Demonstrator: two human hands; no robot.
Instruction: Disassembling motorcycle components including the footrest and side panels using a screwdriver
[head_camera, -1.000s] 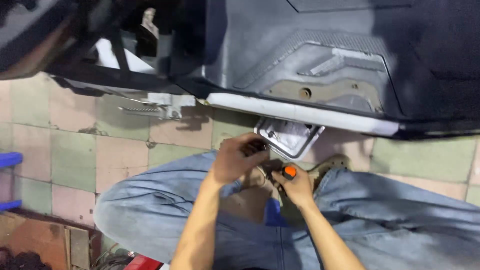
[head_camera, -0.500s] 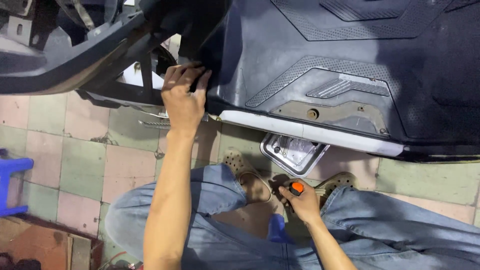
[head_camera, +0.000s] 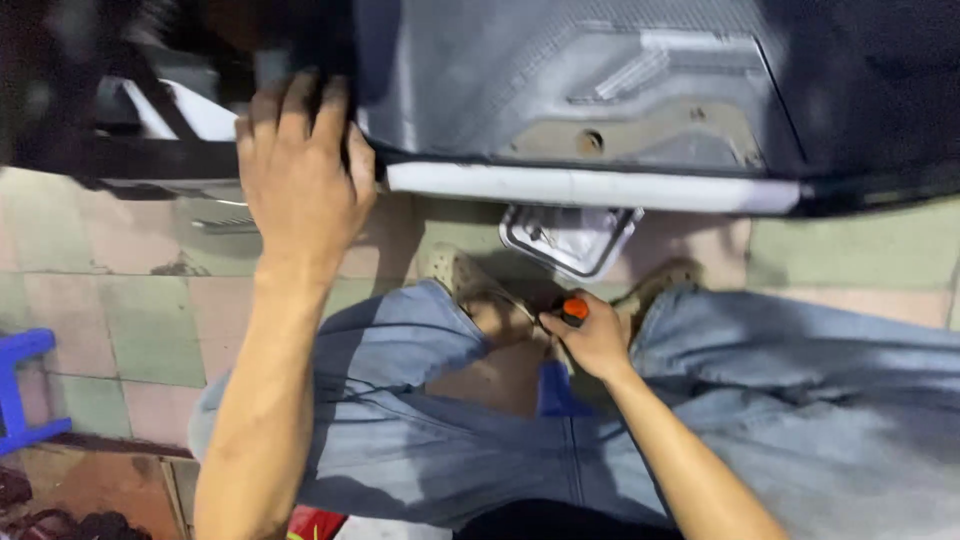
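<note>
Left hand (head_camera: 300, 165) spread flat, fingers hooked on the dark scooter panel (head_camera: 560, 90) edge, panel seemingly not yet freed; right hand (head_camera: 597, 338) closed around an orange-handled screwdriver (head_camera: 573, 310), held low between the knees, unused; metal tray (head_camera: 568, 238) on floor.

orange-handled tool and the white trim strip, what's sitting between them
In the head view, a clear plastic tray lies on the tiled floor between the orange-handled tool in the right hand and the white trim strip.
</note>
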